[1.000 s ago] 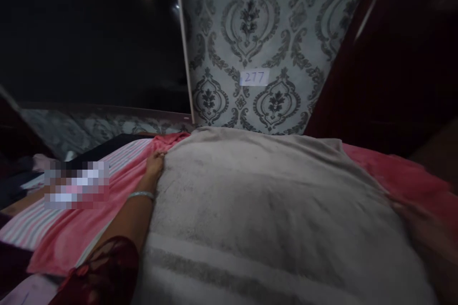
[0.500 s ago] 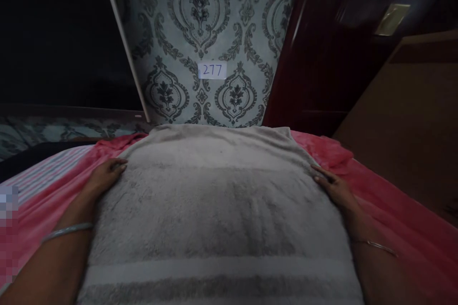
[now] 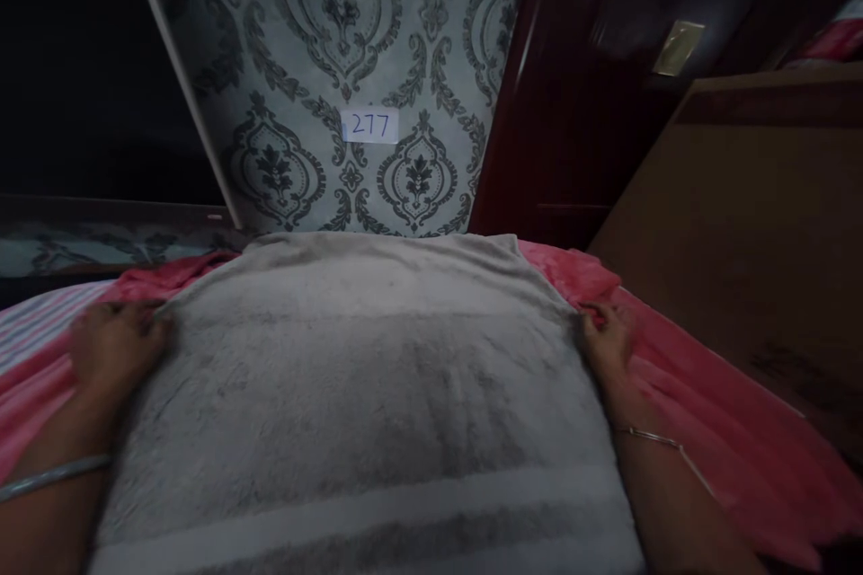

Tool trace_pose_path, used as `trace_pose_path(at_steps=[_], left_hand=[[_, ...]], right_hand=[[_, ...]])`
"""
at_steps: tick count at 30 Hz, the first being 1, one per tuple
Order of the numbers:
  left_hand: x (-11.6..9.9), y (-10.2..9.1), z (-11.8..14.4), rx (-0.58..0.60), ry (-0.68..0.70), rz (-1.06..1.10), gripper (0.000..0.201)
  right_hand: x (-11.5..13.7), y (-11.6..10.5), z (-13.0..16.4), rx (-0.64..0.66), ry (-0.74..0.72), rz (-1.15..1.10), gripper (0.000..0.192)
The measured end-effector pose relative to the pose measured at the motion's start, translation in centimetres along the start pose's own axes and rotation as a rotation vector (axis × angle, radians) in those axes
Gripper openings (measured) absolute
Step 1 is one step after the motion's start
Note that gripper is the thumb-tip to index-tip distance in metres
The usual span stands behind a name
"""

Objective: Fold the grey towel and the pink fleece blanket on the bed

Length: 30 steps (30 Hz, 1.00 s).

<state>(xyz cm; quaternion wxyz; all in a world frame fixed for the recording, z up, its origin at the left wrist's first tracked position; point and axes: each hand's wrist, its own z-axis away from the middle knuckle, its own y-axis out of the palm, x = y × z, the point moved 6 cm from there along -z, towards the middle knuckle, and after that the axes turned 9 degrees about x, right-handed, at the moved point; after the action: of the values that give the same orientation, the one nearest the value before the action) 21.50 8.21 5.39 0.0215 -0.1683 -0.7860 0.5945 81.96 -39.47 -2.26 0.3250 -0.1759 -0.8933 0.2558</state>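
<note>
A grey towel [image 3: 378, 395] with paler bands lies spread out in front of me over a pink blanket [image 3: 701, 377]. At its left edge my left hand [image 3: 121, 341] is closed, the fingers curled on the cloth and somewhat blurred. My right hand [image 3: 609, 337] grips the opposite edge, thumb and fingers pinched together at the border of the towel. The far end of the towel reaches close to the wall and has soft wrinkles.
Patterned wallpaper [image 3: 297, 90] with a paper label [image 3: 370, 125] reading 277 rises behind. A dark screen [image 3: 81, 72] stands left, a dark red wooden panel [image 3: 573, 90] and a cardboard box [image 3: 755, 198] right. Striped cloth [image 3: 47, 319] shows at the left.
My left hand has moved outward to the left and its fingers have curled in. My right hand has closed on the towel's edge. The view has turned slightly right.
</note>
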Motion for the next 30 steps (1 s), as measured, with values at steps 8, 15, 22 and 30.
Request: trace_pose_path(at_steps=[8,15,22,30], left_hand=[[-5.6,4.6,-0.5,0.176,0.625,0.175,0.041],[-6.0,5.7,-0.3,0.202,0.578,0.017,0.03],[-6.0,4.7,-0.3,0.103,0.616,0.181,0.029],[-7.4,5.5,0.8,0.233,0.668,0.155,0.029]], right_hand=[[7.2,5.3,1.2,0.482,-0.341,-0.189,0.019],[7.0,6.5,1.4,0.542,-0.316,-0.098,0.013],[7.5,6.0,1.4,0.476,-0.34,-0.061,0.015],[7.9,7.2,2.0,0.546,-0.401,-0.147,0.021]])
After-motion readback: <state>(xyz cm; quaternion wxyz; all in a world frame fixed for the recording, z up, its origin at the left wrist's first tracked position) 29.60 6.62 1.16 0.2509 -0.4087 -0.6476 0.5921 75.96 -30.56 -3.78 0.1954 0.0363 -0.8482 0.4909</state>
